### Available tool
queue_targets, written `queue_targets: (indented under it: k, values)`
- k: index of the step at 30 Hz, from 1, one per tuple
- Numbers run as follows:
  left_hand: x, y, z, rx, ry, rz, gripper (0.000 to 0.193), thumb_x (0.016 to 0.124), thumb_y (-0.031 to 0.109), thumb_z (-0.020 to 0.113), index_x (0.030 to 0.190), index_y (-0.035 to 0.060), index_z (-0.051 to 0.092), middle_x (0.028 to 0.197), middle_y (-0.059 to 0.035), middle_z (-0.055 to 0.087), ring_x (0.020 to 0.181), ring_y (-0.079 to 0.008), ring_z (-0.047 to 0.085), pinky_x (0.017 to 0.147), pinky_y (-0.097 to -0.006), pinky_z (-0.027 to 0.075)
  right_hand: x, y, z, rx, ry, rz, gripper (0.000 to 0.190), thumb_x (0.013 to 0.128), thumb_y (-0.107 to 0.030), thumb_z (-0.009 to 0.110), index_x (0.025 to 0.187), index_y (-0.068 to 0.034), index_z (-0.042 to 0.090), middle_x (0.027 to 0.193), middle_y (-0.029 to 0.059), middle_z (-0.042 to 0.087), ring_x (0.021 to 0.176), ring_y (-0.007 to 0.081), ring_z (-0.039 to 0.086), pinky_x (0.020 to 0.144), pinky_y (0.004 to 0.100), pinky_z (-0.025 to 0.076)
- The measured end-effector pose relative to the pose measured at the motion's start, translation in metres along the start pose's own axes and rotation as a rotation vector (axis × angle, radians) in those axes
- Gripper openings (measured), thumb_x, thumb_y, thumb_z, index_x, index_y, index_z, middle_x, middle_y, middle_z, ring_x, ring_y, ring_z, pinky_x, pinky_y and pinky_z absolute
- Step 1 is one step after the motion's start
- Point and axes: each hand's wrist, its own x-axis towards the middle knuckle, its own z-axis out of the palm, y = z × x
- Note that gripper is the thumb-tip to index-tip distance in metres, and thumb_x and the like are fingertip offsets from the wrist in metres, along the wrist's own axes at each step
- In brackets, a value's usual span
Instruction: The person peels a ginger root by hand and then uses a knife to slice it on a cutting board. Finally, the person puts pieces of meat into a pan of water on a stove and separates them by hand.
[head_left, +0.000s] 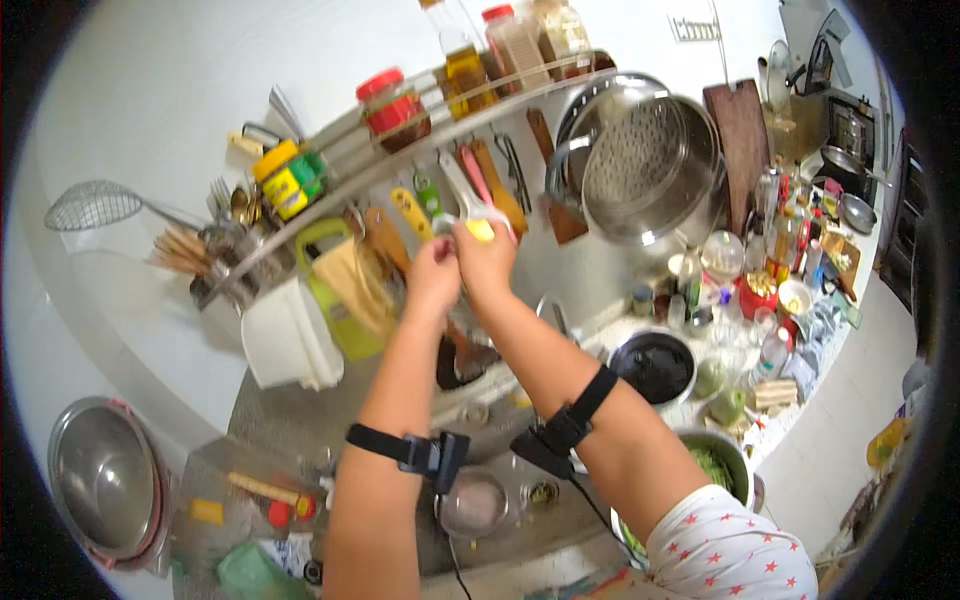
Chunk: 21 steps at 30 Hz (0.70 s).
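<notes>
My left hand (435, 274) and my right hand (485, 255) are raised side by side in front of the hanging utensils below the wall rack. At the fingers of my right hand shows a small yellow thing (480, 230); whether it is held or hangs behind is unclear. A white ladle or spoon (465, 196) hangs just behind the fingertips, beside a pink-handled utensil (478, 176) and a wooden spatula (501, 196). A yellow slotted utensil (412, 213) and a green peeler (427, 195) hang to the left. The fingers are blurred, and their grip is partly hidden.
Jars and an oil bottle (469, 79) stand on the rack. Steel steamer pots (651, 169) hang at the right. Below are a sink with a bowl (474, 502), a dark-filled pot (654, 367) and a counter crowded with bottles. Steel basins (105, 480) lean at the lower left.
</notes>
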Motion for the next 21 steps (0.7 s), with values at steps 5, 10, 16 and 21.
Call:
queue_targets:
  k: [5, 10, 16, 21]
  values:
    - [-0.054, 0.038, -0.066, 0.108, 0.012, 0.057, 0.023, 0.089, 0.022, 0.048, 0.107, 0.0096, 0.055, 0.088, -0.0011, 0.059, 0.071, -0.0113, 0.054, 0.065, -0.026, 0.044, -0.056, -0.051, 0.01, 0.084, -0.292, 0.243, 0.033, 0.074, -0.023, 0.052, 0.088, 0.007, 0.056, 0.086, 0.0242, 0.06, 0.08, 0.0339, 0.06, 0.071, 0.0407, 0.046]
    - [-0.137, 0.088, -0.065, -0.202, -0.081, 0.103, 0.022, 0.09, 0.023, 0.047, 0.104, 0.0086, 0.056, 0.089, 0.0009, 0.059, 0.077, -0.0078, 0.054, 0.069, -0.0233, 0.041, -0.099, -0.114, -0.046, 0.156, -0.534, 0.268, 0.033, 0.074, -0.022, 0.051, 0.089, 0.008, 0.055, 0.081, 0.0199, 0.061, 0.068, 0.0287, 0.06, 0.057, 0.0395, 0.046]
    - [-0.228, 0.091, -0.026, -0.247, -0.18, 0.221, 0.029, 0.088, 0.017, 0.049, 0.115, 0.004, 0.05, 0.108, -0.0024, 0.054, 0.094, -0.0093, 0.05, 0.08, -0.0232, 0.039, -0.173, -0.166, -0.173, 0.194, -0.578, 0.35, 0.018, 0.083, -0.023, 0.051, 0.073, -0.008, 0.049, 0.056, -0.0021, 0.043, 0.047, 0.0088, 0.04, 0.045, 0.0259, 0.034]
    - [-0.315, 0.122, 0.04, -0.371, -0.349, 0.224, 0.031, 0.087, 0.014, 0.051, 0.116, 0.0029, 0.049, 0.111, -0.0041, 0.051, 0.099, -0.0097, 0.047, 0.084, -0.0235, 0.037, -0.178, -0.212, -0.335, -0.049, -0.461, 0.27, 0.022, 0.08, -0.021, 0.059, 0.094, -0.006, 0.058, 0.068, 0.0006, 0.053, 0.054, 0.0075, 0.048, 0.043, 0.0225, 0.036]
